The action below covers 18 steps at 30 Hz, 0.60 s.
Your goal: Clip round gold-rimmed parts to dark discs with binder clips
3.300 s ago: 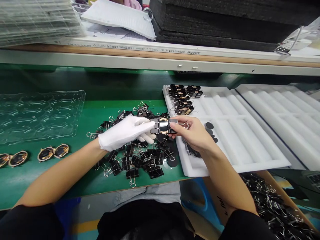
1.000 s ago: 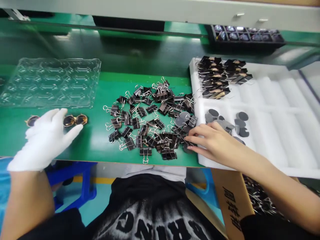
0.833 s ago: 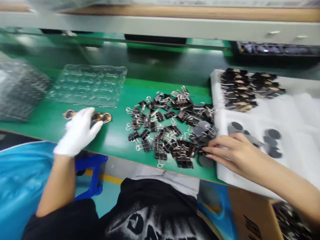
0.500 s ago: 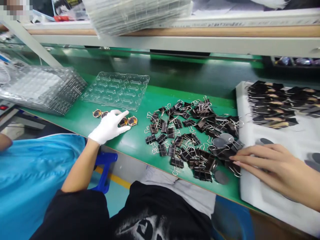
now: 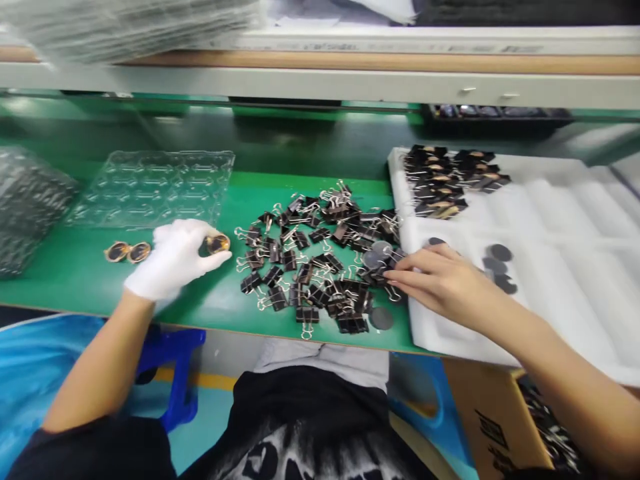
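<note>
The white-gloved left hand (image 5: 167, 260) arches partly open over round gold-rimmed sunglasses (image 5: 218, 245) on the green table (image 5: 200, 303); the bare right hand (image 5: 445, 280) pinches among black binder clips (image 5: 353, 324), grip unclear. Seemingly mid-pickup, lifting calls for secure fingertips.

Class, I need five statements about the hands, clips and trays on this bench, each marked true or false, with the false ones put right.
1. The white-gloved left hand partly covers a pair of round, gold-rimmed sunglasses. True.
2. The right hand wears a matching glove. False: it is bare.
3. Black binder clips with silver wire handles lie heaped between the clear moulded plastic tray and the white foam tray. True.
4. Clips fill every compartment of the foam tray. False: they are grouped towards its far left corner.
5. Every dark grey round disc is inside the foam tray. False: one lies on the green bench.
</note>
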{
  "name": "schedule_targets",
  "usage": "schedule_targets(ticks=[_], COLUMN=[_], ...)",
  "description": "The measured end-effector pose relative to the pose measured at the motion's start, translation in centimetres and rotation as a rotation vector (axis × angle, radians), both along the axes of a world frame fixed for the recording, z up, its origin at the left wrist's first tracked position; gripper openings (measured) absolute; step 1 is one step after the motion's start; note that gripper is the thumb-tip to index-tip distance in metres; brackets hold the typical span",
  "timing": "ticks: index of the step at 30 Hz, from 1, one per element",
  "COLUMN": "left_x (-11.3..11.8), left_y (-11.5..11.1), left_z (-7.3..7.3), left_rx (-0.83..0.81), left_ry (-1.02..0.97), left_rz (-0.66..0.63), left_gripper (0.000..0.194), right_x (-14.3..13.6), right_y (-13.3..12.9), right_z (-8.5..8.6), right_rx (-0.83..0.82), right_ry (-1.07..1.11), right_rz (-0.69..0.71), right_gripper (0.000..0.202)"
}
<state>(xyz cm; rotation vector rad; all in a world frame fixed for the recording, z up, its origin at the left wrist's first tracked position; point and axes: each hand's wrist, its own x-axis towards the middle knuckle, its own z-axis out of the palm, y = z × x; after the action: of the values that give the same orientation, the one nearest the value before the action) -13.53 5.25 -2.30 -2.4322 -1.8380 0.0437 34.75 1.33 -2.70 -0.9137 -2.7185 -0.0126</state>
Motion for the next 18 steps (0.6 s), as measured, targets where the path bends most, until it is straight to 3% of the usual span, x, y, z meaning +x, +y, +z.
schedule_targets(ticks=[3, 6, 11, 13, 18], left_x=[1.3, 3.8, 9.1, 11.2, 16.6], left_y=[0.6, 0.9, 0.8, 1.1, 2.6], left_z=[1.5, 3.0, 4.9, 5.3, 5.8], left_rx=[0.139, 0.179, 0.052, 0.056, 0.098], left_ry=[-0.058, -0.105, -0.118, -0.085, -0.049], left_rz=[-0.064, -0.179, -0.398, -0.460, -0.595], left_gripper=[0.041, 0.042, 0.049, 0.056, 0.061], right_x=[0.3, 2.1, 6.9, 8.0, 7.3], right_y=[-0.7, -1.5, -3.0, -3.5, -3.6], right_z=[0.7, 2.5, 5.3, 5.3, 3.2], right_rx=[-0.045, -0.079, 0.016, -0.014, -0.175], right_ry=[-0.061, -0.025, 0.025, -0.025, -0.144], right_rz=[-0.028, -0.123, -0.539, -0.643, -0.624], right_gripper=[0.027, 0.037, 0.022, 0.023, 0.039])
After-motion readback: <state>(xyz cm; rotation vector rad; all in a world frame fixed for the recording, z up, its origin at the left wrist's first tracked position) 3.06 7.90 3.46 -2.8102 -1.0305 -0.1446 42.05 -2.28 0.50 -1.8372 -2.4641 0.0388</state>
